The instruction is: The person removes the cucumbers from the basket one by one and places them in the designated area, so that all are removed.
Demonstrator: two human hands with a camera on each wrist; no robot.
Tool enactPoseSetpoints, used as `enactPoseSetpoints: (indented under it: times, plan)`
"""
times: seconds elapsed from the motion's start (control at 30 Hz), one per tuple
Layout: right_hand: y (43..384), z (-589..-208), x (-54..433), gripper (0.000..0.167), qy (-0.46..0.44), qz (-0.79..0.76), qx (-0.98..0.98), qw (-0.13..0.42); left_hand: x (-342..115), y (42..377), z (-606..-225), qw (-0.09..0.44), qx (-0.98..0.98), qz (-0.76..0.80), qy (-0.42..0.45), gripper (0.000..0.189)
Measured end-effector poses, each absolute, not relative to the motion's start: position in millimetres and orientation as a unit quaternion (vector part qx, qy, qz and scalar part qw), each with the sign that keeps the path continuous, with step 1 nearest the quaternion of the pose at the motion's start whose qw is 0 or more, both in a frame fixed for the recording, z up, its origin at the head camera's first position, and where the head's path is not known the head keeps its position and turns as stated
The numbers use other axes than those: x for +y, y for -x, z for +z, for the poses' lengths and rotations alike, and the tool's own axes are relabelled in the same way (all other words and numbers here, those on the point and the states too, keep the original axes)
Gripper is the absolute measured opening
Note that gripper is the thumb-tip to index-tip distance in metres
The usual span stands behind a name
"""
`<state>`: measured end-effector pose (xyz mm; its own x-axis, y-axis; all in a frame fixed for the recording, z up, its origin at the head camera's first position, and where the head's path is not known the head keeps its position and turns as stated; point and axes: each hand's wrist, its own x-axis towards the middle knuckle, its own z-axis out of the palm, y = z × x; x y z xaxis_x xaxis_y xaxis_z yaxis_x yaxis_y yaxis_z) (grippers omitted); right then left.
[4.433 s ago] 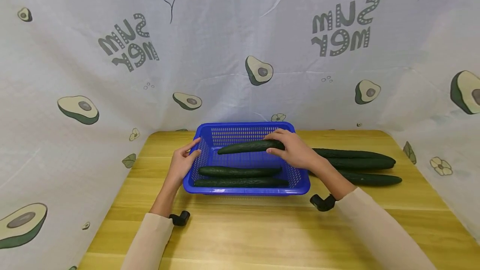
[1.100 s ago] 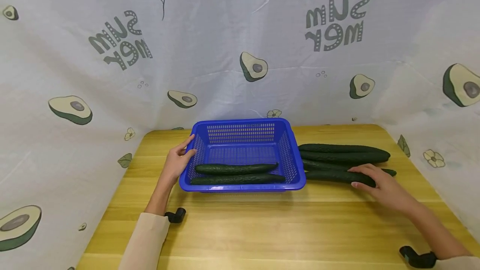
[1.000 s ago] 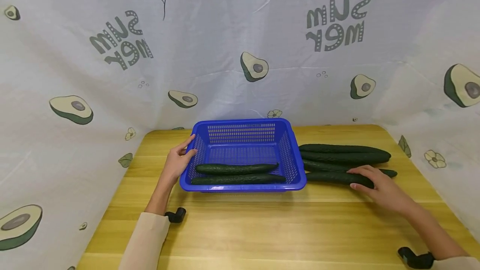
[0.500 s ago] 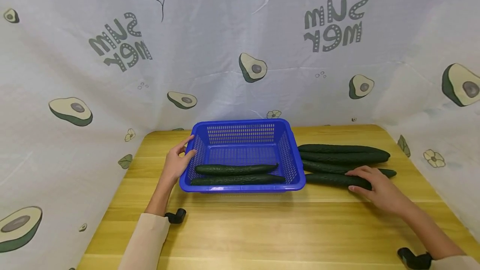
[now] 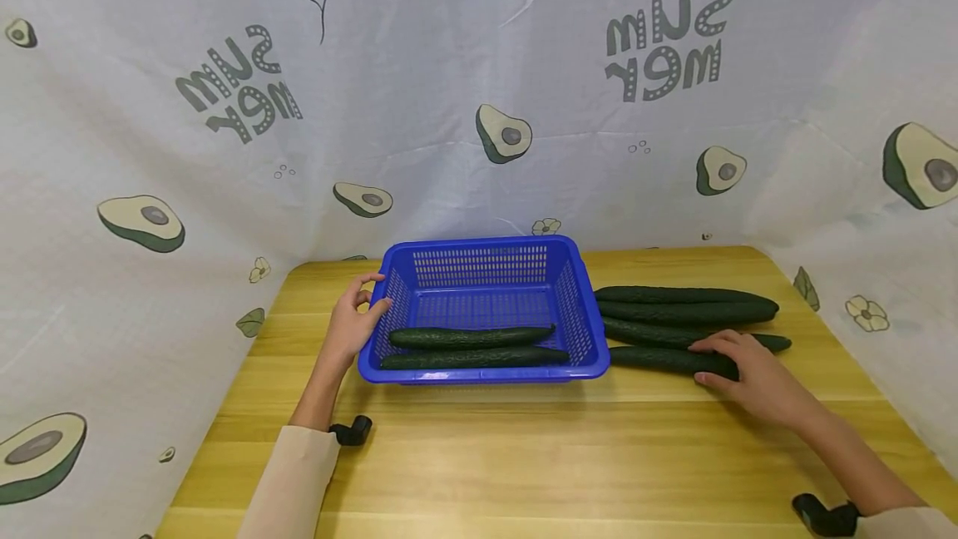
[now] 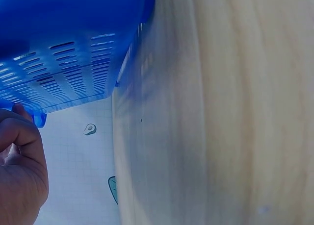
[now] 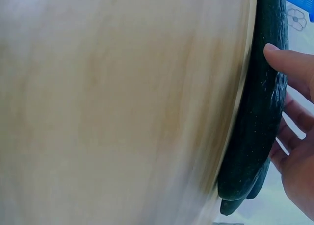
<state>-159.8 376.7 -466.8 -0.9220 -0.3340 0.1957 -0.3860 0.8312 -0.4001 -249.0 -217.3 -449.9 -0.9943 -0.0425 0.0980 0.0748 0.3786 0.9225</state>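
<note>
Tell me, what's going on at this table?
A person is handling cucumbers with bare hands. The right hand grips the nearest cucumber to the right of a blue basket, while the left hand holds the basket's left rim. At this moment, two cucumbers lie side by side along the near side inside the basket. Three other cucumbers lie on the wooden table to its right, just beyond the gripped one.
</note>
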Motion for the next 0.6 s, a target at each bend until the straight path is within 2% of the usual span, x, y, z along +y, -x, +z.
enactPoseSetpoints:
  times: [0.23, 0.47, 0.6]
  plan:
    - [161, -460, 376, 0.037, -0.172, 0.231, -0.957, 0.043, -218, 250, -451, 0.042, -0.817, -0.576, 0.007, 0.043]
    - [172, -441, 361, 0.031, -0.209, 0.211, -0.948, 0.116, -218, 250, -450, 0.022, -0.808, -0.589, -0.004, 0.046]
    - [181, -420, 339, 0.031, -0.216, 0.223, -0.943, 0.120, -217, 249, -446, 0.003, -0.794, -0.607, -0.015, 0.049]
